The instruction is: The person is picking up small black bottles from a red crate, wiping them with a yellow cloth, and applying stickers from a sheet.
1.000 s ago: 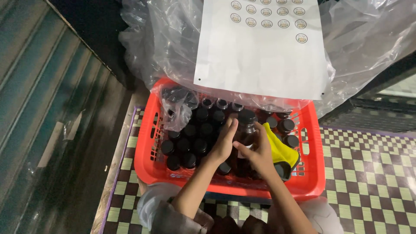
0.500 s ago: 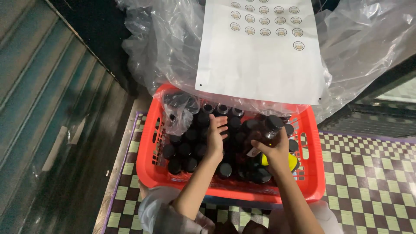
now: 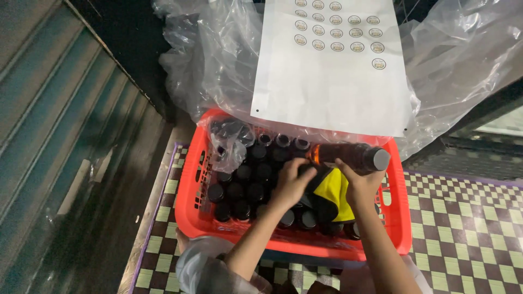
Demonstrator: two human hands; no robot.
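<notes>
A red plastic crate (image 3: 188, 190) holds several dark bottles with black caps (image 3: 242, 179). My right hand (image 3: 359, 182) grips a brown bottle (image 3: 348, 156) with a black cap, held sideways above the crate. My left hand (image 3: 291, 182) touches the bottle's base end, over the standing bottles. A yellow and black cloth (image 3: 333, 193) lies in the crate beneath both hands.
A white sheet of round stickers (image 3: 332, 65) rests on a big clear plastic bag (image 3: 207, 71) behind the crate. A small crumpled clear bag (image 3: 231, 144) sits in the crate's back left corner. Checkered floor (image 3: 468, 234) lies right, a corrugated metal shutter (image 3: 49, 136) left.
My right hand has lifted one brown bottle out of the crate and turned it sideways. My left hand moved right to meet its base. The yellow cloth now shows between the hands.
</notes>
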